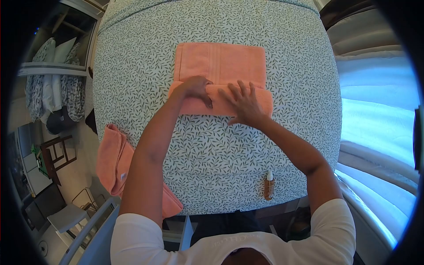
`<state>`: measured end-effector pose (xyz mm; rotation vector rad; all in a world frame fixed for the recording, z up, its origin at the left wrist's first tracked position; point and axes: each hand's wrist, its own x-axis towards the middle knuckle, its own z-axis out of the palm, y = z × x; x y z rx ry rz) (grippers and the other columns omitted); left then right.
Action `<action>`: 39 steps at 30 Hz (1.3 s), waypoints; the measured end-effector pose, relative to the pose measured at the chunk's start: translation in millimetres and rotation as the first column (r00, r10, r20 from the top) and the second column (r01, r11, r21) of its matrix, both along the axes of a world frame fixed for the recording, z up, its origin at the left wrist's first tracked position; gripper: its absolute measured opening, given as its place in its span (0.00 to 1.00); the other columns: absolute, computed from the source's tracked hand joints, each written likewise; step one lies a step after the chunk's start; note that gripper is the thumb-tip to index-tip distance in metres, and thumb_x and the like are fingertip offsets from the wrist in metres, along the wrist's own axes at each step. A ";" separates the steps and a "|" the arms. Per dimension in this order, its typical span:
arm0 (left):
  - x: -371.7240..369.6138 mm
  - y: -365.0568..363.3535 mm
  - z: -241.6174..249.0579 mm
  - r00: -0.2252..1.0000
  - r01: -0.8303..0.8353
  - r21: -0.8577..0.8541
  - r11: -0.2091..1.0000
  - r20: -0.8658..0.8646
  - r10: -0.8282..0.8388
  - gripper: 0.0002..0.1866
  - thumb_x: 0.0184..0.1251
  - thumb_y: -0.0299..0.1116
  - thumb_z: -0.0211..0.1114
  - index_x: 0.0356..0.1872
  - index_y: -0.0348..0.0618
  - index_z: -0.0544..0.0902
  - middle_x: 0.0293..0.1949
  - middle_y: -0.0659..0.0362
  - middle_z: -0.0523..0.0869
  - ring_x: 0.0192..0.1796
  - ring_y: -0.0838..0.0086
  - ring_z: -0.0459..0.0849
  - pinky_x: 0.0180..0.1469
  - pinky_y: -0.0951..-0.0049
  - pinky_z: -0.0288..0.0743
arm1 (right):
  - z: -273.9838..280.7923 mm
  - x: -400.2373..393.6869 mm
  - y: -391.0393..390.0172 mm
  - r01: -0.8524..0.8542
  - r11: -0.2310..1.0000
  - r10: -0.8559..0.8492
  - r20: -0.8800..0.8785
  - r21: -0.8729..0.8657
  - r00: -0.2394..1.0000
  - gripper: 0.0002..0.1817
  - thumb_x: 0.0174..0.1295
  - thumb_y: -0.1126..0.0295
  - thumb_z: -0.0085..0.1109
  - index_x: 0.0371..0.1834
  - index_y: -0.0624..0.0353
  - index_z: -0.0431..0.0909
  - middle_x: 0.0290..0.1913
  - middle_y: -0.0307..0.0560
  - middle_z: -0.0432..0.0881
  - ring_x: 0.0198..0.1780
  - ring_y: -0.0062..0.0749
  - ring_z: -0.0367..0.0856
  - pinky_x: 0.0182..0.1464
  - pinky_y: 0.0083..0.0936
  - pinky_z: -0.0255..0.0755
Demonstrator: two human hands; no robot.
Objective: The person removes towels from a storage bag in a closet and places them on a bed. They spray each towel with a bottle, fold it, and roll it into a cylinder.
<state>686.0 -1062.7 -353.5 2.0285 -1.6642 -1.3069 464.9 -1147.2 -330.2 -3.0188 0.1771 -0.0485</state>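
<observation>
A peach-coloured towel (238,64) lies on the bed, its far part folded flat and its near part rolled into a thick cylinder. My left hand (197,89) is curled over the left half of the roll, its thumb pointing towards me and some fingertips hidden. On the right half, my right hand (245,106) rests with its fingers spread over the top of the roll and its thumb at the near edge. A second peach towel (115,159) lies crumpled at the bed's near left corner, partly behind my left forearm.
A leaf-patterned sheet covers the bed (212,154). A small bottle (269,186) of amber liquid with a white top lies near its front edge. Bright curtains (375,110) hang at the right. At the left are a mirror (57,35) and a grey stool (68,217).
</observation>
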 end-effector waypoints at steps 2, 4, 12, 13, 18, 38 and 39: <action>5.7 -15.6 -0.1 0.993 -0.033 0.256 0.966 -0.103 0.061 0.38 0.19 0.46 0.79 0.41 0.39 0.80 0.36 0.51 0.84 0.38 0.62 0.82 0.44 0.71 0.74 | -27.5 1.4 -5.8 0.022 0.999 -0.026 -0.089 -0.045 0.996 0.56 0.29 0.58 0.75 0.68 0.44 0.55 0.60 0.52 0.64 0.58 0.48 0.67 0.59 0.47 0.60; 12.0 -16.6 -14.2 0.999 -0.038 0.106 0.994 -0.027 0.041 0.39 0.19 0.46 0.79 0.42 0.39 0.80 0.37 0.50 0.84 0.40 0.62 0.82 0.45 0.70 0.74 | -43.2 13.6 -27.7 0.031 0.995 -0.047 -0.173 -0.094 0.984 0.55 0.29 0.58 0.75 0.68 0.44 0.57 0.59 0.52 0.66 0.57 0.47 0.68 0.58 0.44 0.63; -21.9 -2.0 -2.0 0.780 0.211 -0.380 0.900 0.620 0.079 0.43 0.21 0.45 0.78 0.50 0.39 0.76 0.40 0.50 0.83 0.42 0.59 0.81 0.47 0.65 0.74 | -21.1 73.0 -110.9 0.144 0.758 0.250 -0.489 0.636 0.836 0.54 0.22 0.62 0.74 0.65 0.52 0.63 0.49 0.55 0.77 0.53 0.46 0.74 0.54 0.38 0.68; -9.8 -12.9 6.8 0.896 0.113 -0.270 0.956 0.443 0.019 0.43 0.21 0.45 0.77 0.50 0.41 0.76 0.38 0.50 0.83 0.41 0.60 0.82 0.46 0.67 0.74 | -21.3 76.7 -113.3 0.162 0.720 0.280 -0.496 0.675 0.822 0.58 0.21 0.59 0.76 0.67 0.51 0.61 0.52 0.56 0.75 0.55 0.47 0.72 0.56 0.43 0.66; 37.2 -48.8 0.4 1.000 -0.025 -0.030 0.999 0.013 0.025 0.41 0.19 0.43 0.77 0.47 0.42 0.79 0.39 0.51 0.84 0.41 0.60 0.83 0.46 0.68 0.74 | -1.5 70.4 -56.7 -0.001 0.995 0.033 -0.304 0.104 0.952 0.68 0.17 0.50 0.79 0.71 0.48 0.50 0.61 0.54 0.64 0.63 0.47 0.62 0.57 0.56 0.58; -77.8 -9.5 -77.9 -0.707 -0.683 0.723 0.104 -0.690 0.158 0.24 0.69 0.48 0.51 0.53 0.35 0.68 0.50 0.49 0.74 0.55 0.60 0.73 0.60 0.53 0.69 | -0.2 109.5 -109.0 0.177 0.895 -0.042 -0.318 0.409 0.947 0.43 0.19 0.58 0.70 0.51 0.52 0.74 0.39 0.54 0.82 0.42 0.48 0.80 0.45 0.38 0.72; -75.4 -9.1 -64.0 -0.626 -0.746 0.652 0.137 -0.756 0.193 0.29 0.69 0.53 0.49 0.57 0.36 0.66 0.53 0.50 0.73 0.58 0.60 0.71 0.61 0.55 0.68 | 14.5 106.0 -105.2 0.175 0.898 -0.043 -0.316 0.403 0.948 0.43 0.19 0.58 0.70 0.51 0.52 0.74 0.39 0.54 0.82 0.42 0.48 0.80 0.45 0.38 0.72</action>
